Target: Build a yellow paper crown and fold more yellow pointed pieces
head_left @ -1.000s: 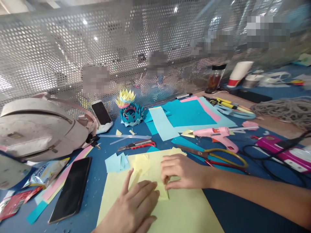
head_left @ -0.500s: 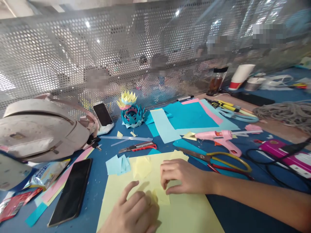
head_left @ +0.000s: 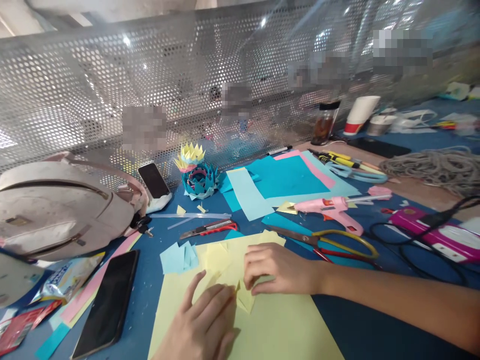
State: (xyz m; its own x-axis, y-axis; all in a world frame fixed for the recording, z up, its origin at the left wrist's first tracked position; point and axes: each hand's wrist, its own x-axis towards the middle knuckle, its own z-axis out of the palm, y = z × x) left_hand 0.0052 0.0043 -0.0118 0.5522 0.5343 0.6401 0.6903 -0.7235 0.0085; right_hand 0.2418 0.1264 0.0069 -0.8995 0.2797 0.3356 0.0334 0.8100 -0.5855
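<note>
A small yellow paper piece (head_left: 245,301), partly folded with a raised flap, lies between my hands over a large yellow sheet (head_left: 285,330). My left hand (head_left: 204,320) has its fingertips closed at the piece's left edge, with the outermost finger lifted away. From the right, my right hand (head_left: 275,270) curls its fingers and thumb onto the upper right edge; the fingertips partly hide the paper. Just beyond are yellow paper squares (head_left: 216,256) and light blue squares (head_left: 179,257). Scissors (head_left: 318,240) with yellow and red handles lie behind my right forearm.
A red utility knife (head_left: 210,228), pink glue gun (head_left: 333,207) and blue sheets (head_left: 292,175) lie behind. A layered paper flower (head_left: 198,175) stands near the perforated screen (head_left: 187,75). Left are a phone (head_left: 107,305) and backpack (head_left: 56,200); right, a magenta box (head_left: 423,230) with black cable.
The small yellow piece now shows a raised flap between my fingers. My left hand's fingers have straightened slightly toward it. The view has shifted a little, moving the scene leftward.
</note>
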